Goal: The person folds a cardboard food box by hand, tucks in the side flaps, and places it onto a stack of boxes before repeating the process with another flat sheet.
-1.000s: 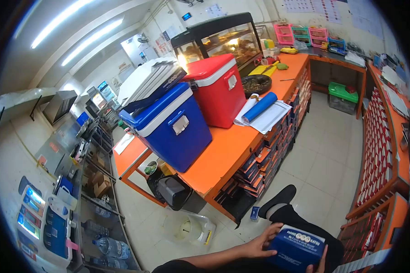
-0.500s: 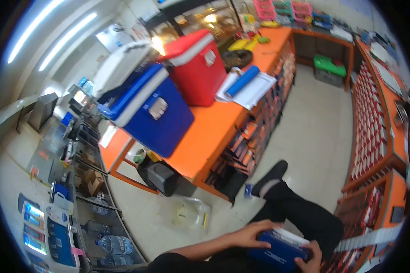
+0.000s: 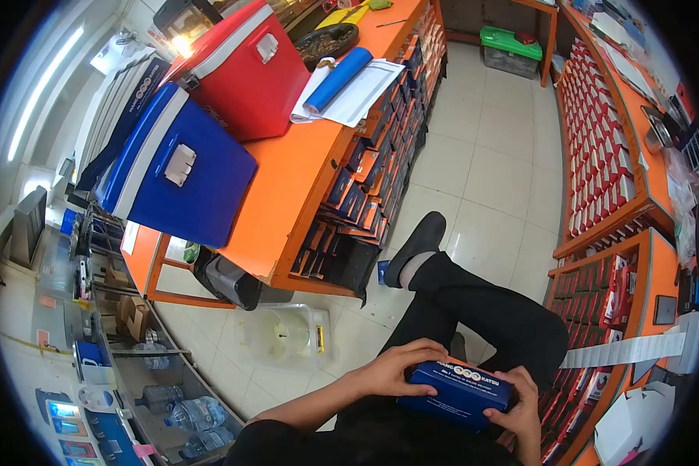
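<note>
A dark blue cardboard takeaway box (image 3: pixel 450 392) with white lettering and an orange strip along its top edge rests at my lap. My left hand (image 3: pixel 402 369) grips its left end, with the thumb on the front face and the fingers over the top edge. At the other end, my right hand (image 3: pixel 520 400) holds the right side, thumb on the front and fingers along the upper corner. Both hands are closed around the box. Its underside and back are hidden.
An orange counter (image 3: pixel 276 210) carries a blue cooler (image 3: pixel 186 175), a red cooler (image 3: pixel 260 85) and papers. A clear plastic bin (image 3: pixel 287 334) stands on the floor. Shelves of red-and-white boxes (image 3: pixel 598 147) line the right. My crossed legs (image 3: pixel 481 303) extend ahead.
My view has tilted downward, so the coolers and counter sit higher and further left. The box has turned, and its lettered face and orange strip show more clearly. Both hands still hold it.
</note>
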{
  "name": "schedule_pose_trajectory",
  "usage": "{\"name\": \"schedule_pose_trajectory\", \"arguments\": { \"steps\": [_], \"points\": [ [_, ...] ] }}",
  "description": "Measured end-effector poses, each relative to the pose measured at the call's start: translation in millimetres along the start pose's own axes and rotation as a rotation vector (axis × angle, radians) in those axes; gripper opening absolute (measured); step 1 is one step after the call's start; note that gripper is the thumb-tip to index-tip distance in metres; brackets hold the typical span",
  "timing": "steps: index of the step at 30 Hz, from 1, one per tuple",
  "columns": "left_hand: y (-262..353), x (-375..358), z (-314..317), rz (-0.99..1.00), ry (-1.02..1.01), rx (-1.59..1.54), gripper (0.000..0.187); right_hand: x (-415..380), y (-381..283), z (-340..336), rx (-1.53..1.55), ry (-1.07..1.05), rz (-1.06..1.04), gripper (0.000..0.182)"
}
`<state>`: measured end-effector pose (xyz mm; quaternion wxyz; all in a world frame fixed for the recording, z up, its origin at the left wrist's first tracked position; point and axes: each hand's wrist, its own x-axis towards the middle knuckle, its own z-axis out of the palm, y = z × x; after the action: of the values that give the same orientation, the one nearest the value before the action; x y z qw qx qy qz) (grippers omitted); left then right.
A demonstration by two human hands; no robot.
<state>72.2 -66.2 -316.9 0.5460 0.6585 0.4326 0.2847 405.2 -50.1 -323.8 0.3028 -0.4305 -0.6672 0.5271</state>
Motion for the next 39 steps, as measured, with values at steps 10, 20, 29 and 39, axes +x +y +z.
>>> {"name": "schedule_pose_trajectory", "arguments": {
  "steps": [10,20,29,39],
  "points": [
    [-48.4,-2.3,-7.7,-0.596,0.175,-1.008,0.091,32.5,-5.4,7.7,-0.194,0.018,-0.287,0.057],
    [-205.0,-60.8,-45.2,-0.543,0.603,-1.219,0.058,144.9,-9.0,41.9,-0.540,-0.239,-0.269,0.069],
    [-389.2,-46.5,-32.2,-0.249,0.991,-1.568,0.043,127.9,52.6,4.4,-0.803,-0.135,0.220,0.061],
    [-532.8,-13.5,-67.5,-0.352,1.289,-1.539,0.039,128.1,98.3,12.5,-1.096,0.062,0.191,0.059]
  ]
}}
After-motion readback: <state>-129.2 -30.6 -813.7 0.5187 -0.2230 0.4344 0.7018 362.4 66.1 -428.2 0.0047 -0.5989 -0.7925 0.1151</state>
